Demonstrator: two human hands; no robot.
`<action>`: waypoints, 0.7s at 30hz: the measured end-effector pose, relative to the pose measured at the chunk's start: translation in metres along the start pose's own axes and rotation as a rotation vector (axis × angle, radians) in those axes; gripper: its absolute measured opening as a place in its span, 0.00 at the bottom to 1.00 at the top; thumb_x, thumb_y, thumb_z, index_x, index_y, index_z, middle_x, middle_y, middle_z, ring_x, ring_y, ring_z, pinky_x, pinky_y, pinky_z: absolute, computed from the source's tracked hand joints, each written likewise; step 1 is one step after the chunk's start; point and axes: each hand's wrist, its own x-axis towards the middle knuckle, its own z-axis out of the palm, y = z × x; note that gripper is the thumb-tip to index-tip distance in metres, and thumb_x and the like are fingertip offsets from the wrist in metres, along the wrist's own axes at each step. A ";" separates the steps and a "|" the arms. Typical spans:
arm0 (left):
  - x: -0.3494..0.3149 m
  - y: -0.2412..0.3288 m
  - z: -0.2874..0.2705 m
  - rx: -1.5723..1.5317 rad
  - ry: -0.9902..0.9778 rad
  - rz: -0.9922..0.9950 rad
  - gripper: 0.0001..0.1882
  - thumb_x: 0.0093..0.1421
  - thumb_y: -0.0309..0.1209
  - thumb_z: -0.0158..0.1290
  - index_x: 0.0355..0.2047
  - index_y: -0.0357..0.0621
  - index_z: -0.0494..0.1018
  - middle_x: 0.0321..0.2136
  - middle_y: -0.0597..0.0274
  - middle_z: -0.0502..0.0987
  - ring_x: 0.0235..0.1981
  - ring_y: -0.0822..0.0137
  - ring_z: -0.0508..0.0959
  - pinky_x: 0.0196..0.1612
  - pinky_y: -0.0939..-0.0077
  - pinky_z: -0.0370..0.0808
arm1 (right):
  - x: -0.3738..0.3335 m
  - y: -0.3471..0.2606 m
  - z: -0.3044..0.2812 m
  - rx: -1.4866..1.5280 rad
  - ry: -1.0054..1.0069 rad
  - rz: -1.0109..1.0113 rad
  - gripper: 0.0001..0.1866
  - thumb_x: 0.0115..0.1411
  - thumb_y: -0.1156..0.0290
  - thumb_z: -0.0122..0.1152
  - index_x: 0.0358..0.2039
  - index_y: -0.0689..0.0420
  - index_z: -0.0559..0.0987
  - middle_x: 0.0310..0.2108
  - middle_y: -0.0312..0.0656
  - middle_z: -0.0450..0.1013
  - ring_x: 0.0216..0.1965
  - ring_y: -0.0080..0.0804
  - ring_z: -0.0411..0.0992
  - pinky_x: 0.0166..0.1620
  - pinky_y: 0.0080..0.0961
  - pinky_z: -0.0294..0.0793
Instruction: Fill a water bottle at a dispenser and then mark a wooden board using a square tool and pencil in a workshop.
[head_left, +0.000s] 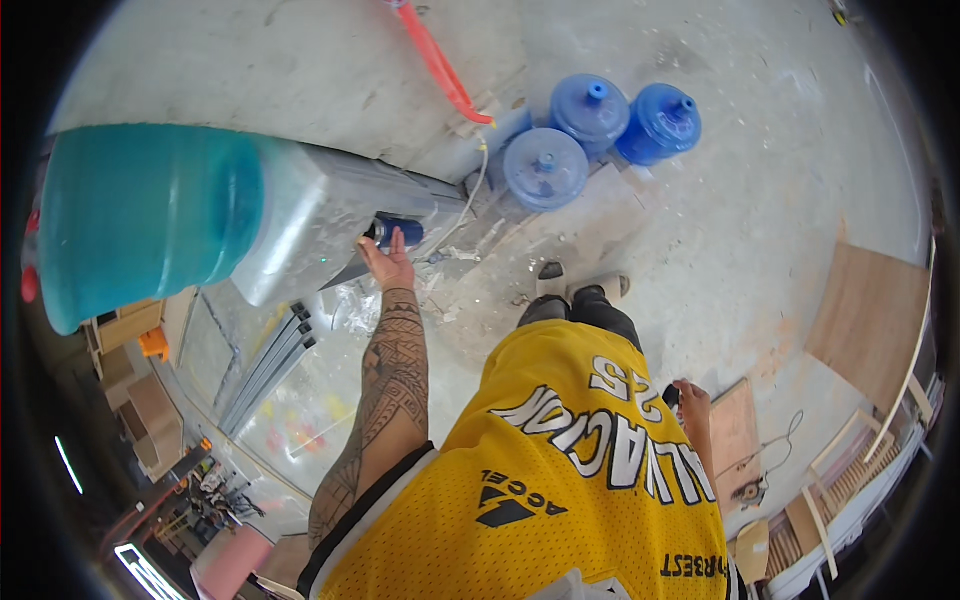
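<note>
My left hand [388, 265] is closed around a dark blue tumbler [407, 232]. It holds the tumbler against the front of a silver-grey water dispenser [325, 215], at the tap recess. The inside of the tumbler cannot be seen. On top of the dispenser sits a large blue-green water jug [150, 215]. Down by my right side, my right hand [694, 405] has its fingers closed on a small black object [671, 397], mostly hidden by the hand and my yellow jersey.
Three blue water jugs [546, 170] stand on the floor beyond the dispenser. A white cord [478, 180] runs down by the wall from a red tube [440, 65]. Grey metal bars [268, 365] lie at the left. Plywood sheets [868, 320] and wooden frames are at the right.
</note>
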 end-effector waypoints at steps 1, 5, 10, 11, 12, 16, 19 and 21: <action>-0.003 0.001 0.005 -0.003 0.001 0.017 0.44 0.66 0.49 0.60 0.74 0.63 0.47 0.71 0.58 0.54 0.51 0.41 0.79 0.57 0.53 0.80 | 0.001 0.000 0.001 -0.003 -0.014 -0.010 0.17 0.69 0.57 0.59 0.37 0.57 0.86 0.16 0.24 0.61 0.14 0.15 0.57 0.18 0.19 0.56; -0.016 0.007 0.018 -0.015 0.052 0.005 0.47 0.64 0.47 0.63 0.75 0.63 0.47 0.71 0.59 0.54 0.51 0.41 0.79 0.57 0.54 0.80 | 0.011 0.012 0.001 0.022 -0.025 -0.021 0.17 0.71 0.58 0.58 0.40 0.60 0.84 0.15 0.24 0.61 0.12 0.13 0.53 0.16 0.17 0.52; -0.014 0.013 0.016 -0.011 0.053 0.012 0.48 0.64 0.45 0.63 0.76 0.62 0.44 0.72 0.59 0.54 0.50 0.41 0.80 0.56 0.54 0.81 | 0.009 0.004 0.011 0.003 -0.027 -0.022 0.17 0.71 0.59 0.57 0.38 0.60 0.85 0.15 0.24 0.62 0.13 0.12 0.54 0.17 0.17 0.52; -0.013 0.013 0.015 -0.014 0.053 0.013 0.48 0.64 0.45 0.63 0.76 0.62 0.44 0.72 0.59 0.54 0.50 0.41 0.80 0.56 0.54 0.81 | 0.008 0.003 0.011 -0.002 -0.025 -0.014 0.17 0.71 0.59 0.58 0.38 0.60 0.85 0.15 0.24 0.61 0.14 0.12 0.54 0.17 0.17 0.52; -0.013 0.013 0.015 -0.012 0.056 0.013 0.49 0.64 0.45 0.63 0.76 0.61 0.44 0.72 0.59 0.53 0.50 0.41 0.80 0.56 0.53 0.81 | 0.007 0.002 0.011 0.000 -0.022 -0.015 0.17 0.71 0.59 0.58 0.38 0.60 0.85 0.15 0.24 0.61 0.14 0.12 0.54 0.17 0.17 0.52; -0.011 0.011 0.015 -0.018 0.037 0.019 0.49 0.64 0.44 0.64 0.76 0.62 0.43 0.72 0.59 0.53 0.50 0.41 0.80 0.57 0.53 0.80 | 0.007 0.001 0.011 0.002 -0.022 -0.024 0.16 0.72 0.60 0.57 0.39 0.60 0.85 0.15 0.24 0.61 0.13 0.12 0.54 0.17 0.17 0.52; -0.011 0.012 0.014 -0.019 0.027 0.008 0.50 0.64 0.44 0.64 0.76 0.63 0.43 0.72 0.59 0.53 0.51 0.40 0.79 0.57 0.52 0.80 | 0.011 0.004 0.011 0.010 -0.025 -0.025 0.16 0.72 0.60 0.57 0.39 0.60 0.84 0.16 0.23 0.61 0.13 0.12 0.54 0.17 0.17 0.52; -0.011 0.011 0.014 -0.021 0.023 0.003 0.50 0.63 0.44 0.64 0.76 0.64 0.43 0.72 0.58 0.52 0.51 0.40 0.79 0.57 0.52 0.80 | 0.013 0.006 0.011 0.024 -0.033 -0.023 0.16 0.72 0.59 0.57 0.40 0.60 0.84 0.16 0.23 0.61 0.13 0.12 0.54 0.17 0.17 0.52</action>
